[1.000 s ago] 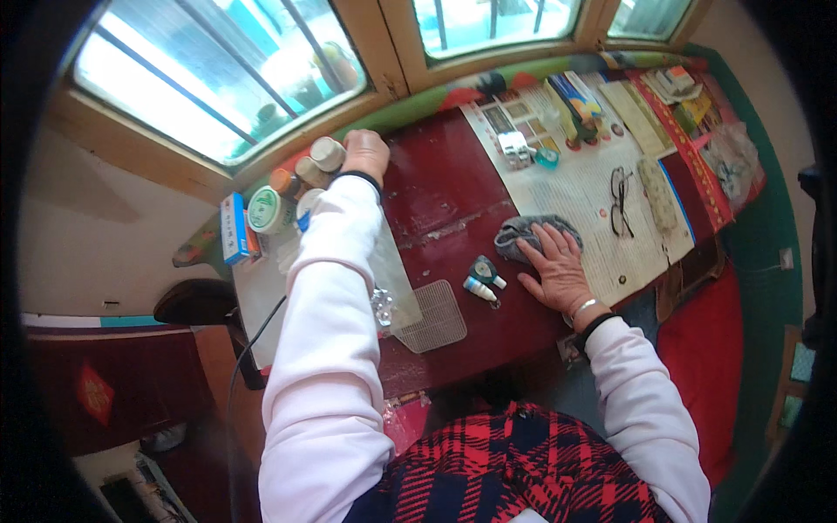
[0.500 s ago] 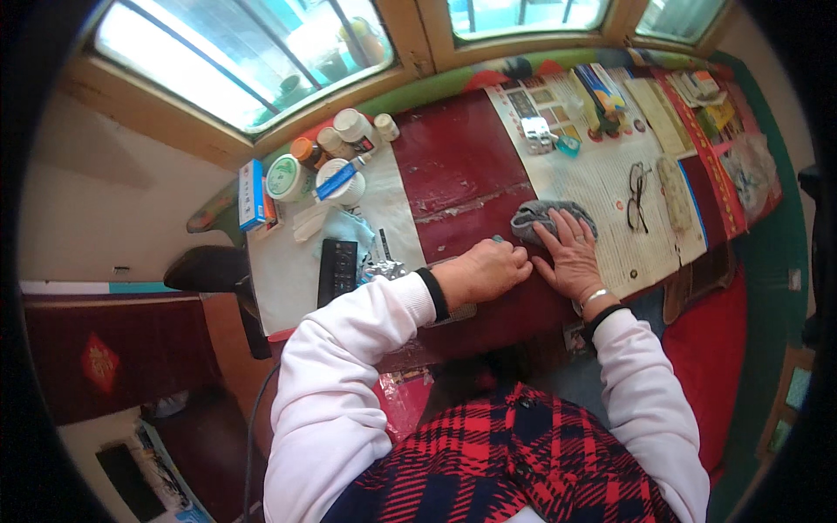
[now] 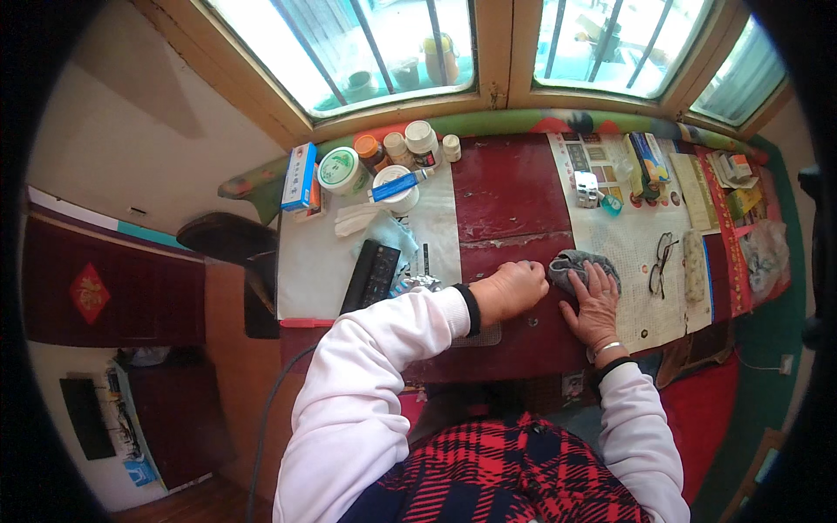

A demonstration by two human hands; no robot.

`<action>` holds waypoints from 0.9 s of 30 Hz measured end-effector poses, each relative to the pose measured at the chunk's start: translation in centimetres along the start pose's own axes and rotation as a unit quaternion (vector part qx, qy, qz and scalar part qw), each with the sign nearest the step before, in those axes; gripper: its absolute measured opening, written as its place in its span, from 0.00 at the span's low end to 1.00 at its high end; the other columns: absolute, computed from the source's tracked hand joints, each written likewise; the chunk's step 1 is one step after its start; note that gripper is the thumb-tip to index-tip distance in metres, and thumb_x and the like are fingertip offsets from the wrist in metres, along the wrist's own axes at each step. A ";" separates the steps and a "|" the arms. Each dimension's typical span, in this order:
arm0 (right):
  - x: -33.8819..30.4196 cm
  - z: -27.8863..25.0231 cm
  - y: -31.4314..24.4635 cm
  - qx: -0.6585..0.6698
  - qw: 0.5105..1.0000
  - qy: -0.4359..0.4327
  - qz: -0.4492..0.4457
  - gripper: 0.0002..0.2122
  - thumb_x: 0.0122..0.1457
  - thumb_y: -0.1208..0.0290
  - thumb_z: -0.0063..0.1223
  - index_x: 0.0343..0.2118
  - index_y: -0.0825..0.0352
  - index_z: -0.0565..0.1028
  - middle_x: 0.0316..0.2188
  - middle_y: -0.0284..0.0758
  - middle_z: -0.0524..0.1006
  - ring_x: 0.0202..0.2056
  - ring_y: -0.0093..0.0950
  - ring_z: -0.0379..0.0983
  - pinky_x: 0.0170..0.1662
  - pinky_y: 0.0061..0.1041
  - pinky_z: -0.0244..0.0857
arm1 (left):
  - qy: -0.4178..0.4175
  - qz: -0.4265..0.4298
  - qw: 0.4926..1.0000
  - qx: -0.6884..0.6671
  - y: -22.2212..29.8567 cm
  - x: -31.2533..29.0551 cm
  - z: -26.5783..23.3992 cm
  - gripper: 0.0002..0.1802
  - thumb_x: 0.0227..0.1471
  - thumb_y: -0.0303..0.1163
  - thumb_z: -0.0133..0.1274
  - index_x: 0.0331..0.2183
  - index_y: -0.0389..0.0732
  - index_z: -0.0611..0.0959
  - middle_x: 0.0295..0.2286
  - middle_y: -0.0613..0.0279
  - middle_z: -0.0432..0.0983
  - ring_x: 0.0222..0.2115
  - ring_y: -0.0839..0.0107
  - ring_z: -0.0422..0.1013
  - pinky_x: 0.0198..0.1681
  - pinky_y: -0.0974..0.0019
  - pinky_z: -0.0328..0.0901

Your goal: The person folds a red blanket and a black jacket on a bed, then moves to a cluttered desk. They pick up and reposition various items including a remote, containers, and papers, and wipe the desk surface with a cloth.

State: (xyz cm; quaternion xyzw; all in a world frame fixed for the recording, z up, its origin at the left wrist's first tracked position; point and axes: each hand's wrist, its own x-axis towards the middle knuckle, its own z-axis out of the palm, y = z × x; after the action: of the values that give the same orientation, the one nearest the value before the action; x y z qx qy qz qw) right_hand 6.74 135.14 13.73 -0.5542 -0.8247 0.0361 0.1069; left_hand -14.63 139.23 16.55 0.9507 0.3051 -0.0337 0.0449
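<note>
left hand (image 3: 510, 292) fisted by cloth, contents cannot tell | right hand (image 3: 595, 305) flat, spread on grey cloth (image 3: 571, 261) | cloth likely soft, light, limp; pinch bunched edge

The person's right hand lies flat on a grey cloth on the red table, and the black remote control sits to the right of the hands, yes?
Not quite. In the head view the black remote control lies to the left of the hands. The right hand does lie flat on the grey cloth on the red table.
</note>
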 end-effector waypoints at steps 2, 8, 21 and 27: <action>-0.1 0.0 0.0 -0.003 1.000 0.001 -0.003 0.29 0.45 0.57 0.56 0.52 0.53 0.64 0.57 0.38 0.55 0.59 0.37 0.48 0.60 0.42 0.36 | 0.010 0.006 1.000 -0.017 -0.8 -0.2 -0.1 0.09 0.43 0.30 0.47 0.30 0.38 0.75 0.30 0.51 0.70 0.27 0.62 0.74 0.23 0.64 0.71; 0.0 -0.2 -0.1 0.004 1.000 0.000 -0.001 0.28 0.45 0.57 0.55 0.52 0.54 0.65 0.56 0.38 0.56 0.58 0.37 0.48 0.60 0.42 0.36 | 0.025 -0.047 0.990 -0.132 -5.8 -1.1 0.5 0.05 0.45 0.27 0.44 0.29 0.40 0.73 0.30 0.50 0.69 0.29 0.52 0.72 0.30 0.57 0.68; 0.0 -0.4 0.0 0.023 1.000 0.000 0.004 0.27 0.45 0.57 0.55 0.51 0.54 0.66 0.56 0.39 0.57 0.58 0.37 0.49 0.59 0.42 0.37 | 0.127 -0.253 0.955 -0.088 -20.2 -0.9 -1.5 0.05 0.44 0.24 0.44 0.25 0.37 0.75 0.27 0.47 0.75 0.31 0.49 0.71 0.34 0.55 0.67; 0.2 -0.7 -0.2 0.026 1.000 -0.002 0.006 0.27 0.45 0.57 0.56 0.50 0.54 0.67 0.56 0.38 0.57 0.58 0.37 0.50 0.59 0.42 0.38 | 0.098 -0.216 0.971 -0.007 -20.7 -1.3 -1.0 0.06 0.45 0.23 0.43 0.22 0.38 0.76 0.25 0.50 0.74 0.29 0.53 0.73 0.31 0.55 0.68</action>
State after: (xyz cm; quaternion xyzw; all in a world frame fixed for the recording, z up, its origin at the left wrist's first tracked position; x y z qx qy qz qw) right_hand 6.61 135.17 14.47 -0.5559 -0.8205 0.0594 0.1196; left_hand -27.66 155.33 16.31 0.8607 0.5062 0.0531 0.0132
